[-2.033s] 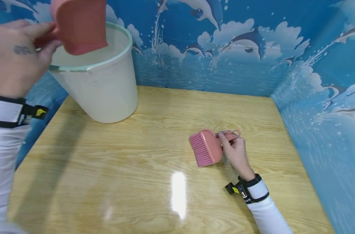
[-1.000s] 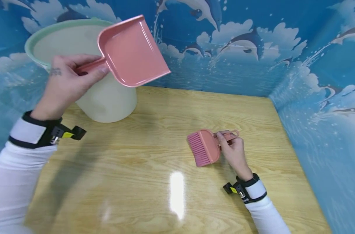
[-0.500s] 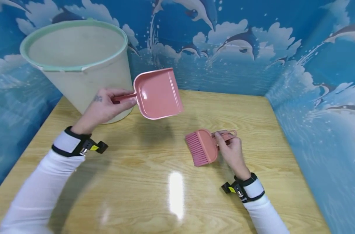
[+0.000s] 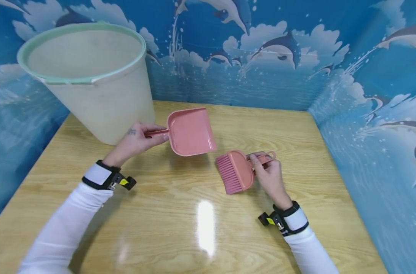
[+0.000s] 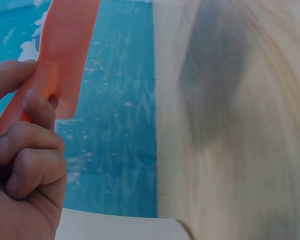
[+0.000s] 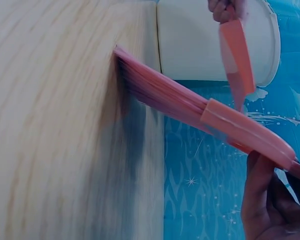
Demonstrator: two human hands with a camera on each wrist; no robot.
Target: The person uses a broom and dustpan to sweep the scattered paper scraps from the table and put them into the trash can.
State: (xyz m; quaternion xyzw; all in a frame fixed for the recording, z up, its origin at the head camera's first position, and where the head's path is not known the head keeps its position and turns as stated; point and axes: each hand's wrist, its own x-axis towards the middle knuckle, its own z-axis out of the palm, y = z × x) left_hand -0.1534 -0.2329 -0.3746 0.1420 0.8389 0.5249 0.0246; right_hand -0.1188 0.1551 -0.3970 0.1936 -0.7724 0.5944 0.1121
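Observation:
A pink dustpan (image 4: 191,131) is held by its handle in my left hand (image 4: 139,140), its pan side pointing right, above the wooden table. The left wrist view shows the fingers curled round the handle of the dustpan (image 5: 65,60), with the table well below it. My right hand (image 4: 271,177) grips the short handle of a pink hand brush (image 4: 237,171). Its bristles (image 4: 229,174) point left, and in the right wrist view the tips of the brush (image 6: 160,90) come down at the tabletop. The dustpan's front lip lies just behind and left of the bristles.
A tall white bucket (image 4: 105,102) with a green rim stands at the table's back left corner, right behind my left hand. Blue dolphin-print sheeting (image 4: 201,83) walls the wooden table (image 4: 153,220) at the back and both sides.
The dustpan came from over the bucket, moving right and down with my left hand until close to the brush. My right hand and the brush have hardly moved.

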